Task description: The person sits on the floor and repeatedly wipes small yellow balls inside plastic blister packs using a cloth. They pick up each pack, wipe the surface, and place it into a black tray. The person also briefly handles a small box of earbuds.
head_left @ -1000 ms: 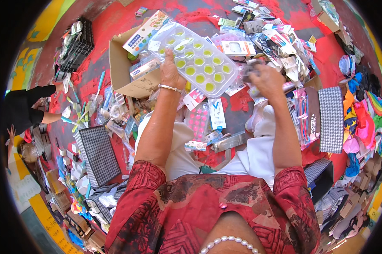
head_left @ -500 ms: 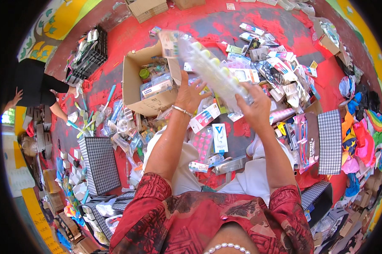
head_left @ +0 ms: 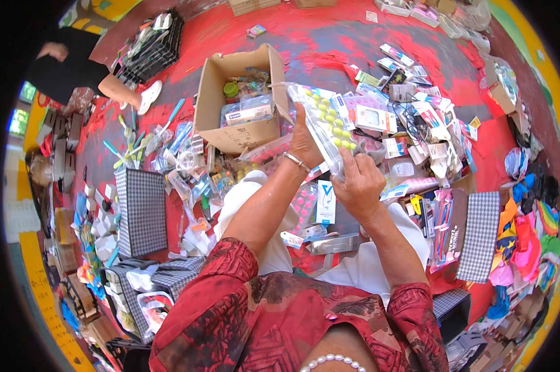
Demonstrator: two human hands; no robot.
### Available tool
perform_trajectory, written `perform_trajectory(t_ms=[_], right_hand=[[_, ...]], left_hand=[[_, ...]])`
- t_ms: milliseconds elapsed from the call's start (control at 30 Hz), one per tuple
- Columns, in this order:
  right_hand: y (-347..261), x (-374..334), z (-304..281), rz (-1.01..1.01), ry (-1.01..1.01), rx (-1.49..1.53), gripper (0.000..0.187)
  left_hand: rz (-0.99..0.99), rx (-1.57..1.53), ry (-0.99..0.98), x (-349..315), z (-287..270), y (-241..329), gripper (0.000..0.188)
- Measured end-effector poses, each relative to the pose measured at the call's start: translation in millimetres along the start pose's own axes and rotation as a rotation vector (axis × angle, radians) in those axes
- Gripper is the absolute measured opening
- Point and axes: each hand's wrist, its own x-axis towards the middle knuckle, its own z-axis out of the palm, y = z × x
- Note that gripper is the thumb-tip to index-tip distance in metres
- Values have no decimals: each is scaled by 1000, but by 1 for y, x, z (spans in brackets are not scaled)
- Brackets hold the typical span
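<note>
A clear plastic pack of round yellow-green balls (head_left: 333, 121) is held up, tilted, in front of me. My left hand (head_left: 305, 141) grips its left edge, thumb on top and most fingers hidden behind it. At the lower end, my right hand (head_left: 359, 185) pinches the plastic between thumb and fingers. Left of the pack stands an open cardboard box (head_left: 237, 137) with packets and a green round item inside. Below my hands lie a white and blue box (head_left: 326, 202) and a pack of pink round pieces (head_left: 303, 203).
Boxed goods and a tangled black cable (head_left: 409, 118) are heaped at right. Long-handled brushes (head_left: 134, 146) and plastic packs lie at left. Houndstooth fabric boxes (head_left: 142, 214) stand around me. A person in black (head_left: 69, 68) is at far left, near stacked black crates (head_left: 157, 53).
My left hand, spread beside the pack before, has closed on its edge. The pack has turned its ball side into sight and come lower. The person at left has stepped; the view has shifted.
</note>
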Motion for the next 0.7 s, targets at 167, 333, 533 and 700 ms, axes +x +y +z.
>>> perform_trajectory(t_ms=[167, 333, 533, 700], right_hand=[[-17, 17, -26, 80, -312, 396, 45], [-22, 33, -38, 81, -88, 580, 31], [-34, 33, 3, -232, -77, 385, 19], [-14, 42, -5, -82, 73, 363, 18]], left_hand=[[-148, -83, -53, -3, 3, 18, 81], [-173, -87, -14, -9, 18, 7, 77], [-225, 132, 45, -23, 36, -6, 66], [-266, 255, 41, -28, 42, -14, 74]])
